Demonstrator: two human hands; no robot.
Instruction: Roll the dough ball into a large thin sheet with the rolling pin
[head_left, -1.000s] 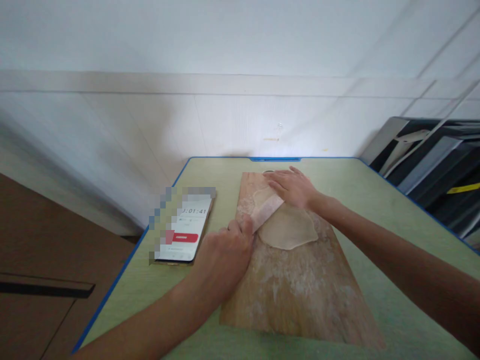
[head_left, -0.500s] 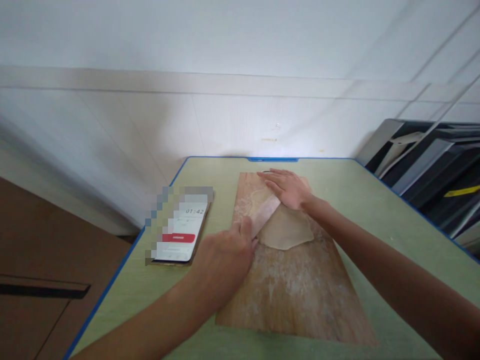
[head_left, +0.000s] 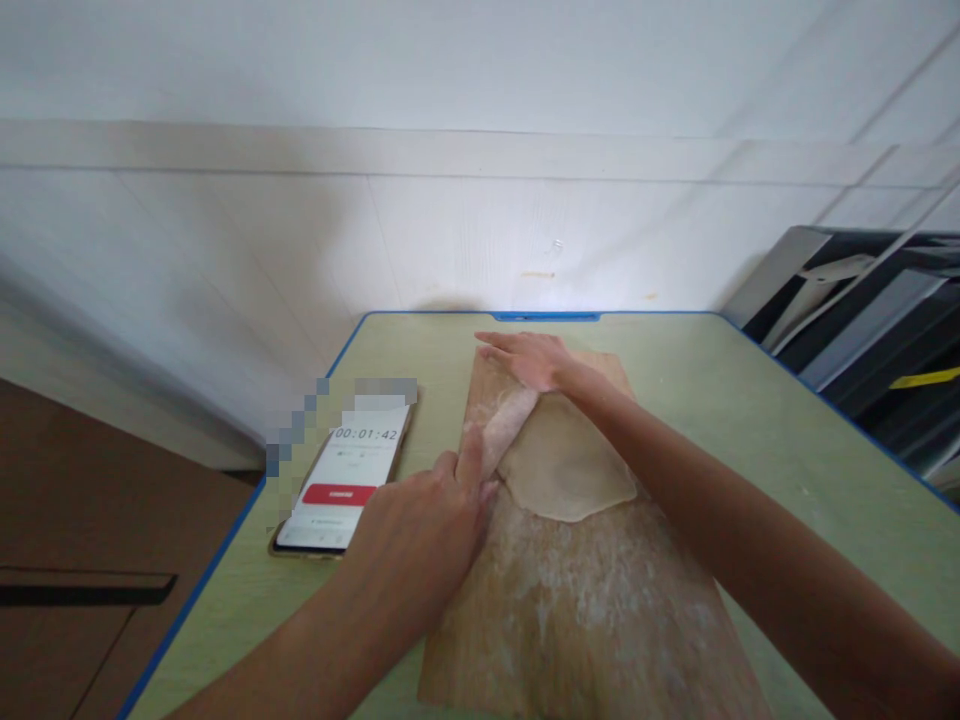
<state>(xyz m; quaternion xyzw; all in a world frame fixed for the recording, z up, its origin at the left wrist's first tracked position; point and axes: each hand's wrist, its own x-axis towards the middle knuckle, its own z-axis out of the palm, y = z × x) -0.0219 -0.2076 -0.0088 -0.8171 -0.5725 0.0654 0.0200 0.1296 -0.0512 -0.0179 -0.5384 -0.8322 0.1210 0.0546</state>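
A pale, floured rolling pin (head_left: pixel 508 430) lies slantwise at the left edge of a thin, flat sheet of dough (head_left: pixel 570 460). At the pin's near end, my left hand (head_left: pixel 442 500) is closed on it, thumb along the top and the other fingers curled. My right hand (head_left: pixel 529 360) rests over the far end with its fingers stretched out to the left, palm pressing on the pin. Beneath is a wooden board (head_left: pixel 555 620) dusted with flour. The far tip of the pin is hidden under my right hand.
Left of the board, a phone (head_left: pixel 341 470) with a running timer lies on the green table (head_left: pixel 750 430), which has a blue edge. A white wall (head_left: pixel 450 220) stands behind. Dark flat items (head_left: pixel 862 310) lean past the table's right side.
Both hands have moved left with the rolling pin, from across the dough to its left edge. More of the dough is uncovered. The view has shifted slightly.
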